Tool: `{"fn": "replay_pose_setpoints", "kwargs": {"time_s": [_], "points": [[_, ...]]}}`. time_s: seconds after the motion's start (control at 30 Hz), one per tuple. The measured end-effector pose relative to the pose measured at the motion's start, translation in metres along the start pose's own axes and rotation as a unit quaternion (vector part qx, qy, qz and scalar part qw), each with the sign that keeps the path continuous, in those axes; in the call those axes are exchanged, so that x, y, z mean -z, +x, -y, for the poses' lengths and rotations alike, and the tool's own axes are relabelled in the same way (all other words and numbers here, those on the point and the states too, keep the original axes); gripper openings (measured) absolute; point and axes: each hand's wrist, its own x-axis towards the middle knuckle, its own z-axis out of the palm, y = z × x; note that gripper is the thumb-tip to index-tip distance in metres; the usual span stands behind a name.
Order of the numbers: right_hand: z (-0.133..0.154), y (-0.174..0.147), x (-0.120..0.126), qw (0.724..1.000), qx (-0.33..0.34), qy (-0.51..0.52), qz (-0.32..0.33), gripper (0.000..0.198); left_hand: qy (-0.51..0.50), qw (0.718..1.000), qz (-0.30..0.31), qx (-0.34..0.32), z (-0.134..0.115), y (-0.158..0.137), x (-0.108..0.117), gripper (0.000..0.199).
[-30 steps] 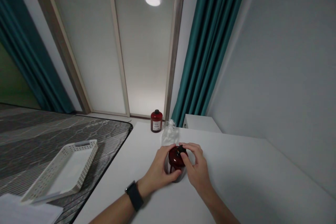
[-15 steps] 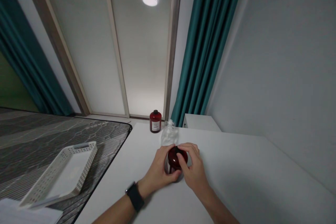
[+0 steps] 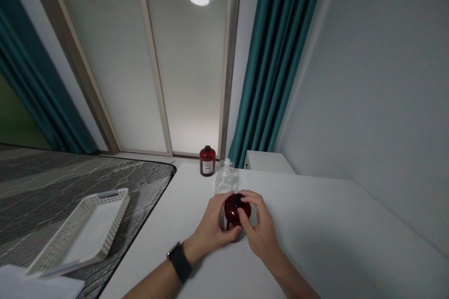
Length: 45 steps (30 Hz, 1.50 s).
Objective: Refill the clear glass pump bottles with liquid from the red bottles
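A dark red bottle with a black cap stands upright on the white table, seen from above. My left hand is wrapped round its left side, thumb in front and fingers behind; a dark watch is on that wrist. At the cap, the curled fingers of my right hand reach in from the right, index finger at the cap's edge and thumb just below it. Right behind the bottle is a clear plastic pouch with a white spout. The bottle's label is mostly hidden.
Another red bottle with a black cap and white label stands at the table's far edge. To the left, a white perforated basket and white paper lie on a grey patterned surface. A white cabinet stands beyond the table.
My right thumb and fingers have shifted slightly on the cap and spread a little, so more of the black cap shows. My left hand and the bottle stay in place.
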Motion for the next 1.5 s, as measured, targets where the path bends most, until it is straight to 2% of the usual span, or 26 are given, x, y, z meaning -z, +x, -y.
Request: {"fn": "replay_pose_setpoints", "kwargs": {"time_s": [0.1,0.27,0.4,0.57,0.73,0.87,1.0,1.17,1.33,1.5], "points": [[-0.0002,-0.0018,0.0005,0.999,0.000,-0.023,-0.024,0.021,-0.003,1.000,-0.001,0.004,0.0014,-0.0008,-0.0005,0.075],[-0.0004,-0.0035,-0.0005,1.000,-0.009,0.006,0.005,0.021,-0.002,1.000,-0.004,-0.001,0.0058,-0.0016,-0.0026,0.077],[-0.0019,-0.0048,-0.0009,1.000,0.007,0.001,-0.027,0.021,-0.001,1.000,-0.003,0.002,0.0053,-0.0011,-0.0024,0.076],[0.0001,-0.0052,0.0005,1.000,0.001,0.004,0.005,0.029,0.001,1.000,-0.002,0.010,0.0022,-0.0007,-0.0006,0.076],[0.0018,-0.0045,0.0007,1.000,0.003,-0.015,-0.020,0.028,-0.006,1.000,0.000,0.004,0.0041,-0.0015,-0.0010,0.076],[0.0021,-0.0046,0.0011,1.000,-0.006,0.003,0.006,0.033,-0.007,1.000,-0.003,0.003,0.0048,-0.0017,-0.0012,0.076],[0.0016,-0.0055,0.0021,1.000,-0.007,-0.019,-0.013,0.030,-0.005,1.000,0.000,0.009,0.0029,-0.0009,-0.0005,0.076],[0.0008,-0.0063,0.0012,0.999,-0.024,0.005,0.038,0.041,-0.006,1.000,0.002,0.001,0.0020,-0.0002,-0.0006,0.075],[0.0008,-0.0051,0.0007,1.000,-0.015,0.003,0.003,0.037,-0.005,1.000,0.001,0.007,0.0034,-0.0005,-0.0013,0.075],[0.0023,-0.0045,0.0020,0.997,-0.030,0.032,0.058,0.041,-0.007,1.000,0.010,0.003,0.0024,0.0005,-0.0012,0.075]]}}
